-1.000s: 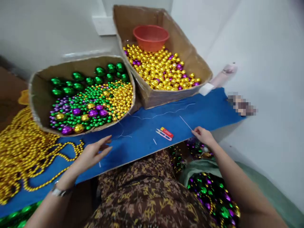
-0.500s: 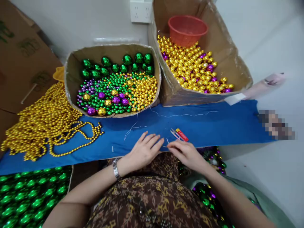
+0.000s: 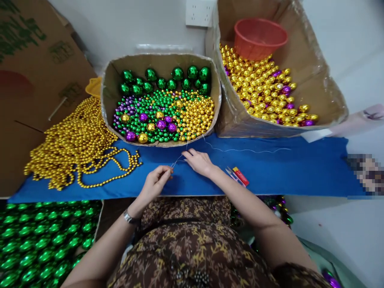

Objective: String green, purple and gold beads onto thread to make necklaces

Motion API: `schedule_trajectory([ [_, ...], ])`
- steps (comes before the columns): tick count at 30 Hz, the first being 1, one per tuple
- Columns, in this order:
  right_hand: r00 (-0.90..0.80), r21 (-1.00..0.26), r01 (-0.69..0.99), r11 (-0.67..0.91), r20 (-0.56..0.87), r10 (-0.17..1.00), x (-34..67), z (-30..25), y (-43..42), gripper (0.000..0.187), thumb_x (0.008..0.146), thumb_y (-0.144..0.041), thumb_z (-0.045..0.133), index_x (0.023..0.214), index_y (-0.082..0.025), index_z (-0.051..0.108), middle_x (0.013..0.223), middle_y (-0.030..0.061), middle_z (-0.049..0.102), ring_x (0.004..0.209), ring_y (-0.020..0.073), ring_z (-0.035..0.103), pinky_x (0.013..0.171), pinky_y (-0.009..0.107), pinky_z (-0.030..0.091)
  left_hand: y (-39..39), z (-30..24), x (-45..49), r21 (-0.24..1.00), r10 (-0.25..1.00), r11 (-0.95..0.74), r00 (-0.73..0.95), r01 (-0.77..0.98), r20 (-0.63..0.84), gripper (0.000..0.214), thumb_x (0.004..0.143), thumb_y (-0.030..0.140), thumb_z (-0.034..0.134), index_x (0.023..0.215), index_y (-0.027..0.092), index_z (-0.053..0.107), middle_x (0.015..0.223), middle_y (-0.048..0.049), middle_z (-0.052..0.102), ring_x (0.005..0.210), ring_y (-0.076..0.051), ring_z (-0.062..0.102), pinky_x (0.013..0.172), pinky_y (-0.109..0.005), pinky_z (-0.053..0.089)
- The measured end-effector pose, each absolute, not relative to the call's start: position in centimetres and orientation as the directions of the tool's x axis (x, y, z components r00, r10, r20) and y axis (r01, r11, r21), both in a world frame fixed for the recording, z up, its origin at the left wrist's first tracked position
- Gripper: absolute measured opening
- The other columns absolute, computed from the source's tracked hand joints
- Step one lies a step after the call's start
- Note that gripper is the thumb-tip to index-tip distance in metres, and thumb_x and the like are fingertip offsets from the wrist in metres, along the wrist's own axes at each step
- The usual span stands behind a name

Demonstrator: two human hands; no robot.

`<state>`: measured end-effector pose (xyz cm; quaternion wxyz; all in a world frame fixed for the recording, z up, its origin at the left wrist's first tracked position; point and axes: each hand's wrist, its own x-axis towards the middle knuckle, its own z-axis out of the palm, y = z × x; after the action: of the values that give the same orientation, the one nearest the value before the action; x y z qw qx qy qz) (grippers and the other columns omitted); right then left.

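A thin white thread (image 3: 177, 159) hangs over the near rim of the oval cardboard box (image 3: 103, 100) and comes down to my hands. My left hand (image 3: 156, 181), with a metal band on the wrist, pinches the thread between thumb and forefinger. Just right of it, my right hand (image 3: 197, 161) is turned palm down, its fingertips closed on the thread close to the box. The box holds small green, purple and gold beads, with larger green balls at the back. Small scissors (image 3: 234, 175) lie on the blue cloth (image 3: 270, 168) beside a red and yellow packet (image 3: 241, 176).
Gold bead strands (image 3: 72, 148) are heaped on the left. At the back right, a taller carton (image 3: 270, 130) holds gold and purple beads and a red plastic bowl (image 3: 260, 38). Green balls (image 3: 39, 240) fill the space below the table edge. Another thread (image 3: 252, 150) trails rightward.
My right hand has left the spot near the scissors and reached up-left to the thread. My left hand has shifted left and now pinches the thread instead of lying flat. The view has shifted.
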<state>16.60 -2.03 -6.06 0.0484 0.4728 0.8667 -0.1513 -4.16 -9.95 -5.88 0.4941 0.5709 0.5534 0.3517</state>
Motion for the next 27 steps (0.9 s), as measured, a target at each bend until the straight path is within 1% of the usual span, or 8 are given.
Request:
schedule_trajectory([
  [3, -0.526, -0.279, 0.843, 0.461, -0.238, 0.817, 16.8, -6.8, -2.3, 0.035, 0.099, -0.038, 0.037, 0.129, -0.023, 0.047, 0.124, 0.0126, 0.054, 0.1, 0.0234, 0.062, 0.077, 0.031, 0.047, -8.4, -6.6, -3.8, 0.972, 0.975, 0.145, 0.138, 0.185, -0.171, 0.037, 0.085, 0.052, 0.055, 0.086, 0.015, 0.061, 0.118, -0.0109, 0.063, 0.076, -0.014, 0.065, 0.073, -0.03, 0.055],
  [7, -0.461, -0.29, 0.877, 0.383, -0.288, 0.839, 16.9, -7.7, -2.2, 0.033, 0.096, -0.043, 0.042, 0.117, -0.02, 0.053, 0.121, 0.0142, 0.054, 0.096, 0.024, 0.063, 0.074, 0.031, 0.047, -5.6, -8.1, -2.8, 0.971, 0.956, 0.137, 0.229, 0.198, -0.182, 0.039, 0.083, 0.053, 0.056, 0.084, 0.014, 0.061, 0.132, -0.0133, 0.054, 0.076, -0.013, 0.065, 0.07, -0.028, 0.056],
  [12, -0.483, -0.32, 0.863, 0.39, -0.301, 0.822, 17.0, -7.0, -2.5, 0.026, 0.098, -0.036, 0.04, 0.106, -0.017, 0.056, 0.109, 0.0128, 0.061, 0.089, 0.0214, 0.063, 0.07, 0.028, 0.043, -2.6, -9.1, -1.1, 0.943, 0.904, 0.141, 0.35, 0.301, -0.247, 0.039, 0.083, 0.052, 0.056, 0.085, 0.014, 0.061, 0.091, -0.0104, 0.068, 0.072, -0.016, 0.065, 0.061, -0.026, 0.053],
  [18, -0.592, -0.48, 0.785, 0.392, -0.396, 0.701, 25.0, -4.1, -8.2, 0.016, 0.095, -0.029, 0.048, 0.086, -0.019, 0.057, 0.085, 0.0025, 0.067, 0.075, 0.0139, 0.061, 0.066, 0.023, 0.039, -2.0, -8.9, -0.6, 0.955, 0.834, 0.167, 0.483, 0.244, -0.269, 0.038, 0.08, 0.051, 0.061, 0.081, 0.013, 0.062, 0.074, -0.0052, 0.066, 0.066, -0.015, 0.064, 0.061, -0.025, 0.05],
  [20, -0.538, -0.418, 0.84, 0.346, -0.561, 0.629, 28.9, -3.3, -10.7, 0.013, 0.09, -0.024, 0.055, 0.078, -0.02, 0.059, 0.076, 0.0015, 0.067, 0.068, 0.0145, 0.062, 0.06, 0.022, 0.038, -2.6, -8.5, -0.8, 0.962, 0.828, 0.175, 0.498, 0.207, -0.258, 0.036, 0.08, 0.049, 0.062, 0.079, 0.013, 0.061, 0.075, -0.0048, 0.067, 0.068, -0.014, 0.064, 0.064, -0.025, 0.051],
  [23, -0.294, -0.124, 0.947, 0.296, -0.707, 0.644, 32.5, -2.2, -13.3, 0.007, 0.083, -0.019, 0.061, 0.076, -0.02, 0.063, 0.073, 0.0047, 0.068, 0.068, 0.0202, 0.066, 0.056, 0.025, 0.04, -4.1, -7.4, -1.0, 0.966, 0.811, 0.204, 0.524, 0.161, -0.259, 0.032, 0.082, 0.046, 0.062, 0.08, 0.013, 0.062, 0.08, -0.0055, 0.068, 0.071, -0.014, 0.064, 0.067, -0.026, 0.051],
  [25, -0.289, -0.095, 0.951, 0.293, -0.605, 0.742, 32.2, -1.7, -13.5, 0.007, 0.086, -0.026, 0.06, 0.086, -0.021, 0.065, 0.083, 0.0083, 0.07, 0.074, 0.024, 0.068, 0.059, 0.029, 0.047, -5.3, -6.3, -0.9, 0.968, 0.787, 0.195, 0.563, 0.157, -0.25, 0.03, 0.084, 0.044, 0.06, 0.081, 0.013, 0.063, 0.08, -0.0055, 0.068, 0.072, -0.014, 0.064, 0.068, -0.026, 0.051],
  [27, -0.422, -0.27, 0.899, 0.346, -0.313, 0.851, 30.0, -1.3, -12.4, 0.019, 0.093, -0.031, 0.051, 0.103, -0.022, 0.064, 0.103, 0.0101, 0.07, 0.089, 0.0241, 0.068, 0.071, 0.035, 0.053, -6.4, -5.1, -0.7, 0.972, 0.761, 0.166, 0.605, 0.169, -0.235, 0.029, 0.086, 0.042, 0.058, 0.083, 0.014, 0.065, 0.08, -0.0053, 0.068, 0.073, -0.014, 0.064, 0.069, -0.026, 0.051],
])
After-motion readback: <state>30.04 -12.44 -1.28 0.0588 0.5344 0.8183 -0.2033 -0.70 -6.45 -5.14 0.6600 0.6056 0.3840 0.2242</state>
